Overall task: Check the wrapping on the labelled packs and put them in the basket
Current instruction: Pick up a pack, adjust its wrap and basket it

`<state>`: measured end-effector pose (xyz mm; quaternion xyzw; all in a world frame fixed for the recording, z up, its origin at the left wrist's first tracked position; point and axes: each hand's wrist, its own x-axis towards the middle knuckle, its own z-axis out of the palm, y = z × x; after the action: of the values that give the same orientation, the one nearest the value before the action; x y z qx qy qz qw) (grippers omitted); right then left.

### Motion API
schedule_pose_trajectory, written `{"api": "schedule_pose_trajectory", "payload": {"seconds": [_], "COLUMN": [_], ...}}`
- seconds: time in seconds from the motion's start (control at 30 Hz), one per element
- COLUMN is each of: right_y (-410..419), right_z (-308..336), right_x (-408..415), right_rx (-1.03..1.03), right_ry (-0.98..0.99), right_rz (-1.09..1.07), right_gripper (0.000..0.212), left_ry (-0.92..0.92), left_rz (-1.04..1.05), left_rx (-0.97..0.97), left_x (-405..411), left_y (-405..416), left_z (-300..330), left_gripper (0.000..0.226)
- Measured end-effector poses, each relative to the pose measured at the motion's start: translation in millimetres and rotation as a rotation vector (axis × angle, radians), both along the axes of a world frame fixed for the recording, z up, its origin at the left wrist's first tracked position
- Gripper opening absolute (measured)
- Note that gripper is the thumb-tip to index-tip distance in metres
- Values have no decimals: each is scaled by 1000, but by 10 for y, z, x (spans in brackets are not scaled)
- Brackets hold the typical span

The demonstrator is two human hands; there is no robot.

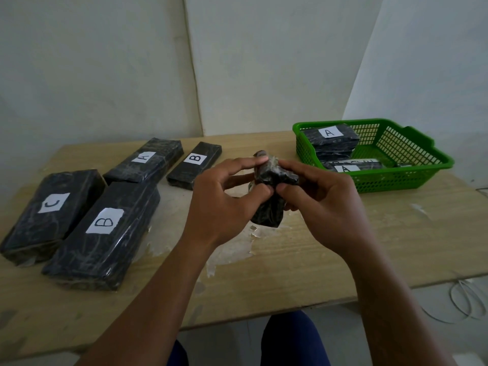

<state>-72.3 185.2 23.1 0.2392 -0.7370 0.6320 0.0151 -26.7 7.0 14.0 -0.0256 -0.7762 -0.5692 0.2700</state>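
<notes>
Fingers (260,161) of the left hand (224,204) are curled round a small black wrapped pack (273,190), with the thumb pressed against its near side. The right hand (319,204) pinches the same pack from the other side, thumb and fingers closed on the wrapping. The pack is held upright above the middle of the tabletop (290,262), clear of the surface; no label is seen on it from this angle.

Four more packs are laid out toward the left edge of the tabletop. A pack marked C (52,215) lies nearest the left edge. A large pack marked B (105,233) lies just beside it, toward the front. A pack marked A (145,161) is set behind these, near the back edge. A slimmer pack marked B (195,165) lies just right of it.

A green basket (412,178) is placed at the back right corner of the tabletop. Inside it, a pack marked A (331,140) is stacked against the left wall, and another pack marked A (348,167) lies flat at the front. What sits under the stacked pack cannot be told.

Worn pale patches (237,247) are noted on the tabletop surface below the hands. Loops of wire (464,299) are seen on the floor off the right edge.
</notes>
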Motion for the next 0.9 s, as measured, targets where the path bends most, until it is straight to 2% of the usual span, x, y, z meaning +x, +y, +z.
{"api": "schedule_pose_trajectory", "payload": {"seconds": [0.13, 0.23, 0.3, 0.47, 0.57, 0.9], "right_y": [-21, -14, -23, -18, -32, -65], "right_z": [-36, -64, -81, -45, -4, -16], "right_x": [-7, 6, 10, -50, -62, -44], "right_rx": [2, 108, 168, 101, 48, 69], "right_ry": [2, 0, 4, -88, -201, -253], "right_rz": [-18, -25, -12, -48, -48, -63], "right_gripper": [37, 64, 71, 26, 23, 20], "left_ry": [-18, -95, -151, -341, -377, -395], "left_rz": [15, 53, 78, -92, -102, -85], "left_rx": [21, 98, 101, 150, 117, 45], "left_x": [-17, -27, -25, -6, -2, 6], "left_y": [6, 15, 8, -35, -32, -14], "left_z": [11, 41, 58, 77, 100, 79], "left_gripper": [34, 24, 24, 47, 42, 41]}}
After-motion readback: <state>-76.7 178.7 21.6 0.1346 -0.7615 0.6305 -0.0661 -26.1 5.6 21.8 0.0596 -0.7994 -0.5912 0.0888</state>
